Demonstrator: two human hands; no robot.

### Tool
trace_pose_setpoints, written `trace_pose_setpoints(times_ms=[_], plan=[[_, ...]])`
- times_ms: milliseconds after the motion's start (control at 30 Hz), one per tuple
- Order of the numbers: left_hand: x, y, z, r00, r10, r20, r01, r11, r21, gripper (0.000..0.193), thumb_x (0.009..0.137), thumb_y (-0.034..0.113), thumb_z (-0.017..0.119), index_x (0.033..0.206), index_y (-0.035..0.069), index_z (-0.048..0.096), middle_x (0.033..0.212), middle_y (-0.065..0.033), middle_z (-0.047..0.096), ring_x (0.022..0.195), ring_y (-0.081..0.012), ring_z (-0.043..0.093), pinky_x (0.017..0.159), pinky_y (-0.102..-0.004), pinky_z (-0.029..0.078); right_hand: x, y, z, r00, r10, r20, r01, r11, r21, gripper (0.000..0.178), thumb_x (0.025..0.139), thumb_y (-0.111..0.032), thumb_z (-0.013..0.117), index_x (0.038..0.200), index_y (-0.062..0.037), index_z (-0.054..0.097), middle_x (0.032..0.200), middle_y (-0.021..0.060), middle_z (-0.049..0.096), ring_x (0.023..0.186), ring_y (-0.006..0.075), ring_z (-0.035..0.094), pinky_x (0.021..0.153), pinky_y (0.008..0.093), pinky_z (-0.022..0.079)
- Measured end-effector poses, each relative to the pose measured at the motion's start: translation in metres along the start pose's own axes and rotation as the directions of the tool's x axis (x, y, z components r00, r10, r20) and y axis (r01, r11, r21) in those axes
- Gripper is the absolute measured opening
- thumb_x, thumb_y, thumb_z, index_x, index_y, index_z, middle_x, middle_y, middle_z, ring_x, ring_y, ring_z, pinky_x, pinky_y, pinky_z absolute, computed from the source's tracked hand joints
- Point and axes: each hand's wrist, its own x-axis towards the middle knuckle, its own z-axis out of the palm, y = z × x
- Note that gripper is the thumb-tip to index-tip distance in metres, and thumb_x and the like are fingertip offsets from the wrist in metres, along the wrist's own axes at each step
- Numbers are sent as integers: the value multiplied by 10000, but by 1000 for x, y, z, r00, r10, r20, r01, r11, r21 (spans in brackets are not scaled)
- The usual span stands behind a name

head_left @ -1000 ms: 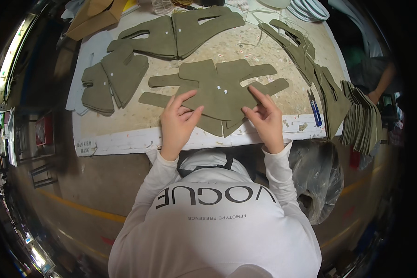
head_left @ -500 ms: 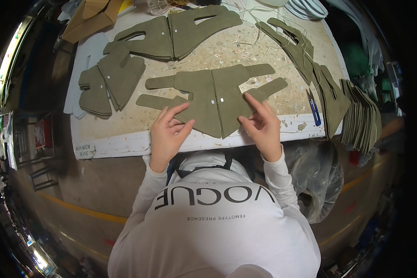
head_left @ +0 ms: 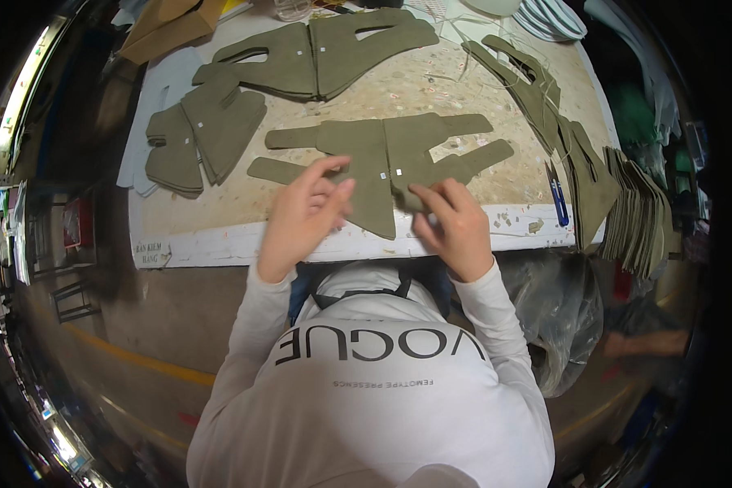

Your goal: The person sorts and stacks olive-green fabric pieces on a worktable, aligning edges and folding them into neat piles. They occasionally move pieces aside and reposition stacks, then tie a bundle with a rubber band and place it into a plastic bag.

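Two olive-green cut pieces of leather-like material, a left piece (head_left: 358, 146) and a right piece (head_left: 419, 138), lie side by side in front of me. Each has two strap-like arms and a small white sticker near the shared middle edge. My right hand (head_left: 457, 220) has its fingers closed on the lower part of the right piece, whose lower corner is curled up off the table. My left hand (head_left: 302, 213) hovers at the left piece's lower edge, slightly blurred, its thumb and fingers apart with nothing in them.
Olive stacks lie at the far side (head_left: 342, 53), the left (head_left: 211, 134) and the right (head_left: 577, 163) of the table (head_left: 199, 236). Blue-handled thread snips (head_left: 559, 199) rest near the right edge. More pieces (head_left: 638, 215) hang there in a row. A cardboard box (head_left: 171, 28) stands back left.
My right hand has moved inward and closed on the right piece, lifting its lower corner. My left hand has risen slightly. The view has shifted a little.
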Motion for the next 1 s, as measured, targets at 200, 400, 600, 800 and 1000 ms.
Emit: trace_pose_setpoints(times_ms=[200, 400, 600, 800, 1000], plan=[[27, 10, 45, 974, 217, 65, -204, 965, -167, 474, 1041, 312, 493, 1465, 112, 421, 1246, -158, 596, 819, -187, 669, 723, -267, 536, -5, -25, 4, 952, 213, -221, -176, 969, 175, 329, 757, -8, 689, 1082, -52, 716, 843, 92, 576, 656, 211, 586, 604, 308, 484], [23, 7, 15, 883, 452, 131, -468, 817, 338, 538, 839, 52, 634, 1370, 102, 562, 1260, -118, 593, 905, -186, 601, 757, -278, 483, -10, -40, 3, 984, 163, 68, -174, 829, 531, 267, 858, -54, 707, 1121, -9, 709, 893, 75, 607, 738, 140, 632, 665, 260, 517], [1, -9, -88, 975, 223, 15, -223, 962, 161, 507, 850, -26, 591, 1348, 60, 566, 1291, -109, 604, 1198, -170, 548, 982, -279, 432, 14, -16, 18, 861, 478, 173, -400, 428, 811, 474, 977, -38, 551, 1444, -49, 466, 1234, 83, 563, 1140, 170, 577, 946, 292, 489], [-12, -43, -106, 982, 116, -147, -111, 993, 43, 506, 841, -46, 620, 1336, 45, 572, 1267, -57, 597, 1114, -103, 532, 928, -217, 395, 38, -19, 46, 902, 385, 196, -394, 548, 738, 663, 898, -25, 636, 1504, -93, 375, 1351, 150, 543, 1183, 209, 564, 970, 340, 469], [-12, -50, -96, 940, 287, -184, -253, 949, 189, 520, 834, -27, 644, 1345, 38, 567, 1267, -64, 599, 1110, -109, 532, 933, -217, 384, 44, -18, 43, 963, 183, 196, -267, 710, 651, 723, 839, -2, 701, 1492, -97, 405, 1324, 135, 577, 1174, 204, 559, 982, 298, 438]])
